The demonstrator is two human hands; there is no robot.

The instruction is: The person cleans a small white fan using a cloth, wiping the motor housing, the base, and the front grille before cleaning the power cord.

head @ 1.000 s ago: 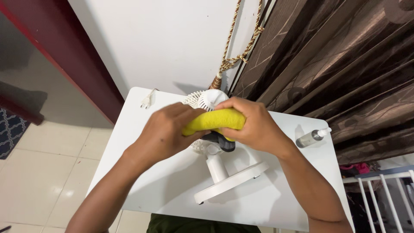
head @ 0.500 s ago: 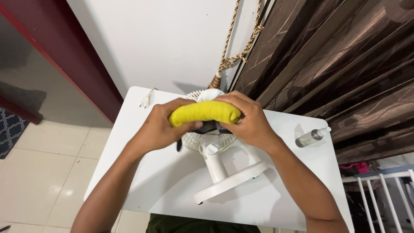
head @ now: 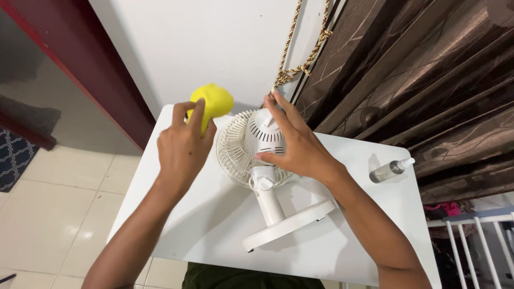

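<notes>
1 head cam, looking steeply down, close over the white table (head: 176, 225) by the wall.

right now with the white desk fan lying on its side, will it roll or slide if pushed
The white desk fan probably pivots rather than rolls: its round base stands on edge on the white table. It looks like light plastic, so it likely slides easily. The right hand on the motor housing seems to steady it.

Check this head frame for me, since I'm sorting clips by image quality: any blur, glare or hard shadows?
Head view: mostly sharp; the yellow cloth in the left hand looks slightly soft. Soft shadows fall from the fan onto the white table. Mild sheen on the floor tiles, no strong glare.
</notes>
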